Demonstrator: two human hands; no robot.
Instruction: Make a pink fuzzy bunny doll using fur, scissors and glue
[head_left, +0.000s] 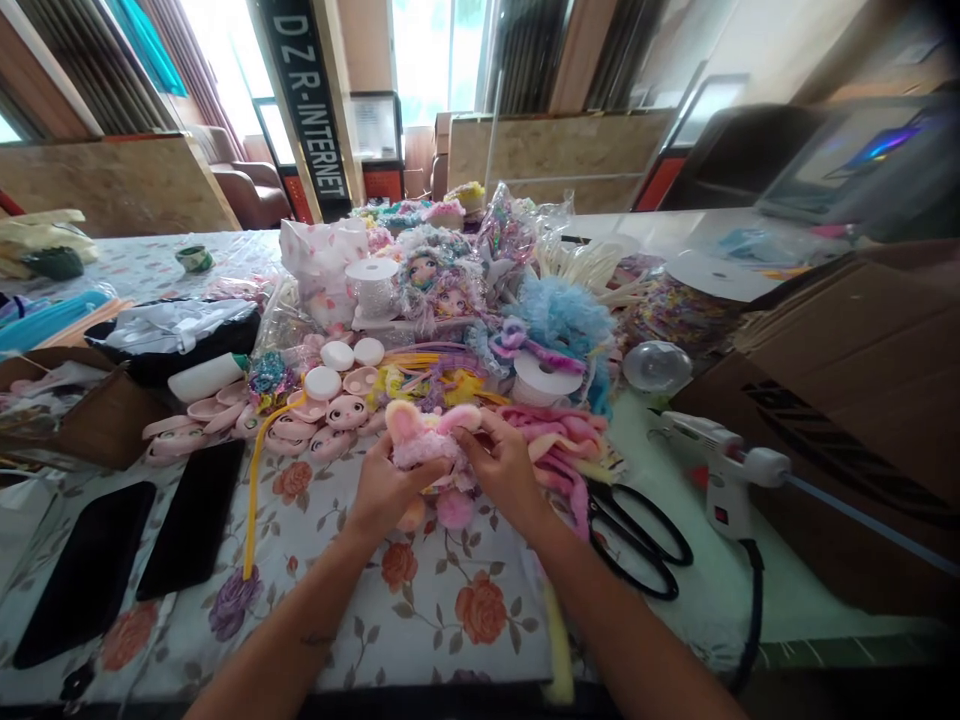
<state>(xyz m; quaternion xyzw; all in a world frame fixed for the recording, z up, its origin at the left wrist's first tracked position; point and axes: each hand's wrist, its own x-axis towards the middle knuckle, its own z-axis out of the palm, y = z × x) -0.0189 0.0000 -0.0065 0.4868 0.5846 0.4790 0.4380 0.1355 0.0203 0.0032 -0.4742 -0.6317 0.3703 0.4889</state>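
From my remote seat I have a fluffy pink plush toy [426,450] right between the fingers of both hands: the left hand [384,488] is clasped round its body, thumb across the front, while the right hand [510,475] pinches at the toy's right-side ear [459,418]. That ear matters most: its long axis lies nearly sideways, reaching toward the right fingers, which are nearer to it; the other ear [405,421] stands more upright above the left fingers. Two pompoms [455,509] sit just below the fingers, near the table [360,640]. Pink fuzzy strips [559,440] lie just beyond the right fingers, scissors [637,540] farther right, and a glue gun [716,465] farthest out.
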